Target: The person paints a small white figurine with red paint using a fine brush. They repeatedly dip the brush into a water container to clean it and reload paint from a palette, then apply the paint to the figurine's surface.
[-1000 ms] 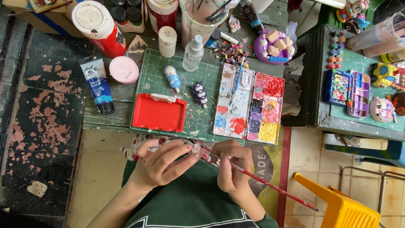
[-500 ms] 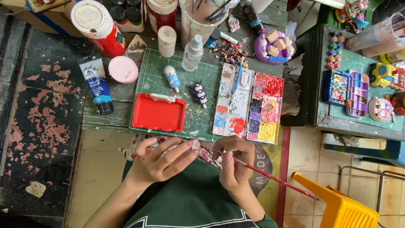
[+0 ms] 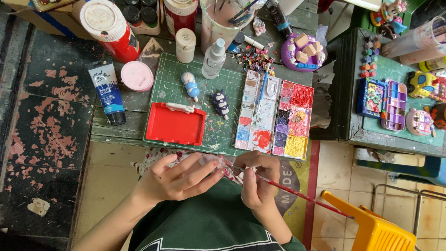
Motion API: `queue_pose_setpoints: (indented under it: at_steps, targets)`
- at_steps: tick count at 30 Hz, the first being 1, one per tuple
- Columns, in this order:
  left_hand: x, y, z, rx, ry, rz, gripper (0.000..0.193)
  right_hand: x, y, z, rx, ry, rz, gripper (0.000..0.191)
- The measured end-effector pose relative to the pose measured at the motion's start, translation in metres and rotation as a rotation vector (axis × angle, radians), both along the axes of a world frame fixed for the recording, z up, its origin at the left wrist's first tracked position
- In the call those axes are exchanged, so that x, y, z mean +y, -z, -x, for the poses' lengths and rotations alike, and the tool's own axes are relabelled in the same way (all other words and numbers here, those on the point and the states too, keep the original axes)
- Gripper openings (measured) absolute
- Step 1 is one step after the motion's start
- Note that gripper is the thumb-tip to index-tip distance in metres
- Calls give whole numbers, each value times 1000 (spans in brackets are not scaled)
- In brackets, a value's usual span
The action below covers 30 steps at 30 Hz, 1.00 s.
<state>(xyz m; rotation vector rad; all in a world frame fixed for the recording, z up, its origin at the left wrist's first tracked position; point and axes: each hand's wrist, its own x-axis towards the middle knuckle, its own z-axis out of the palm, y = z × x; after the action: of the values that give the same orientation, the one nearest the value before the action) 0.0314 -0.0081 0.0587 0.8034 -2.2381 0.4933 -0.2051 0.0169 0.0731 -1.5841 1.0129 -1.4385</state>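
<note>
The left hand (image 3: pixel 179 179) is closed around a small pale pink figure (image 3: pixel 211 161), fingers curled over it so that little of it shows; it is held above the lap, just off the near edge of the worn wooden bench (image 3: pixel 60 107). The right hand (image 3: pixel 256 179) pinches a thin red-handled paintbrush (image 3: pixel 297 195), its tip at the figure and its long handle running out toward the yellow plastic stool (image 3: pixel 371 227).

The fingers cover much of the figure, so wet colour could smear onto them. The grip is at the fingertips only, and a slip would likely drop the piece onto the green garment (image 3: pixel 204 223). The trailing handle could catch the stool and jolt the stroke.

From the left on the bench: a red paint bottle with a white cap (image 3: pixel 107 28) and a blue-and-white paint tube (image 3: pixel 109 90), both capped, contents hidden. A round pink lidded tub (image 3: pixel 136 75) is shut. The flat red plastic case (image 3: pixel 175 124) on the green cutting mat (image 3: pixel 218 135) is shut too. A clear cup of cloudy pinkish water (image 3: pixel 223 23) holds several brushes. The white rectangular palette (image 3: pixel 274 114) carries wells of red, purple, blue and yellow paint, much of it caked. A purple round dish (image 3: pixel 304 51) holds tan blocks. On the neighbouring green table, a pink compartment tray (image 3: pixel 394 104) sits; what is in it I cannot tell.
</note>
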Motion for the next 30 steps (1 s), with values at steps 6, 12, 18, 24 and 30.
queue_pose_setpoints:
  at_steps: [6,12,18,24,30]
  targets:
    - [0,-3,1,-16,-5,15,35,1,3,3,15,18,23,16]
    - [-3,-7,1,-62,-13,45,35,-2,-2,2,56,40,69,17]
    - [-3,-12,-2,-102,-7,48,36,-11,-15,2,194,22,148,16]
    - [-4,-12,-1,-95,-8,50,35,-15,-20,0,213,3,189,20]
    - [-4,-11,-2,-77,3,42,34,-16,-21,0,240,-4,208,21]
